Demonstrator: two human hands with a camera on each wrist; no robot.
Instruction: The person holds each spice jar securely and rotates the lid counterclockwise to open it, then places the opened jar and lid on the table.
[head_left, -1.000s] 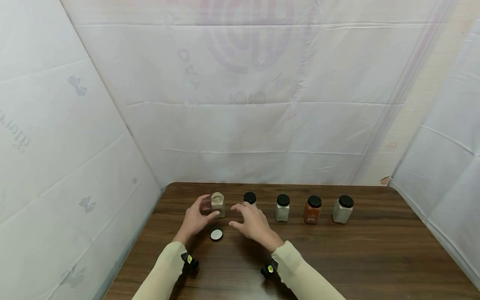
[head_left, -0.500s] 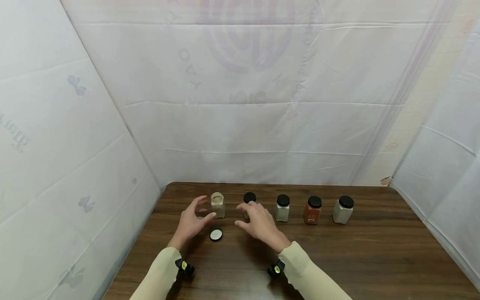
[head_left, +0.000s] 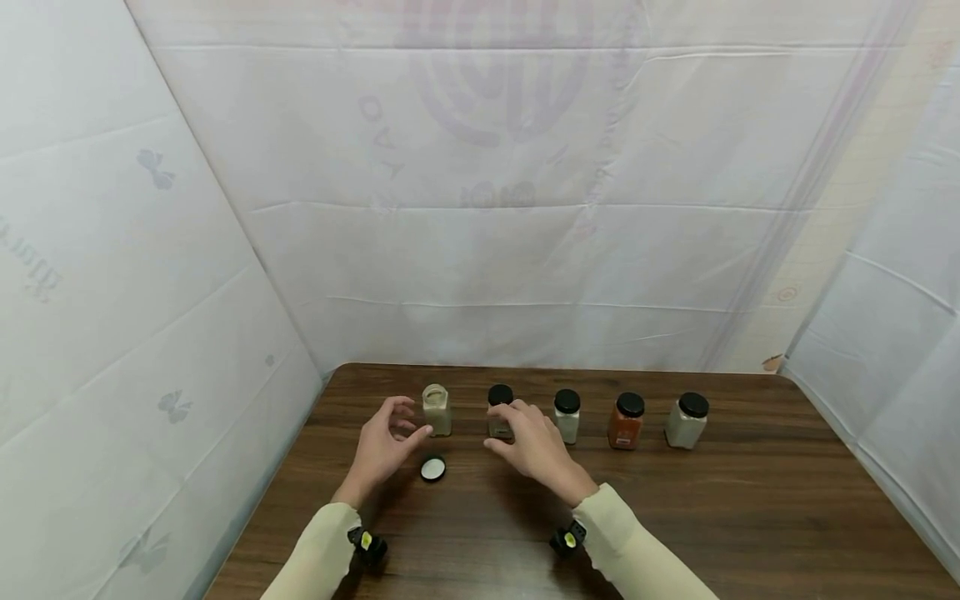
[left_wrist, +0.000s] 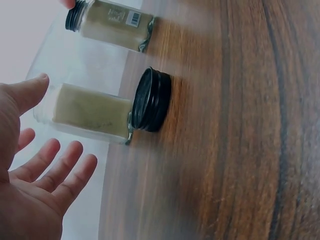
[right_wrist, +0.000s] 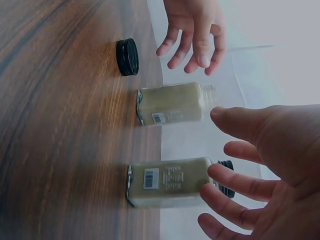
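Observation:
An uncapped glass spice jar [head_left: 437, 413] of pale powder stands at the left of a row, its neck bare in the right wrist view. My left hand [head_left: 380, 442] hovers just left of it, fingers loosely bent and holding nothing. In front of the jar lies its black lid [head_left: 432, 469], white inside facing up. My right hand [head_left: 536, 442] is raised before the second jar [right_wrist: 170, 181], which wears a black lid and holds similar powder. The right fingers are spread and relaxed, overlapping that jar's side in the head view.
Farther right along the brown wooden table [head_left: 720, 508] stand three more black-lidded jars: a pale one [head_left: 567, 417], an orange-red one [head_left: 626, 422] and a whitish one [head_left: 686, 421]. White printed sheets [head_left: 480, 250] hang behind the table and at both sides.
My right hand has shifted right, away from the uncapped jar toward the second one. The left hand has drawn slightly left, off the uncapped jar. Jars and loose lid stay put.

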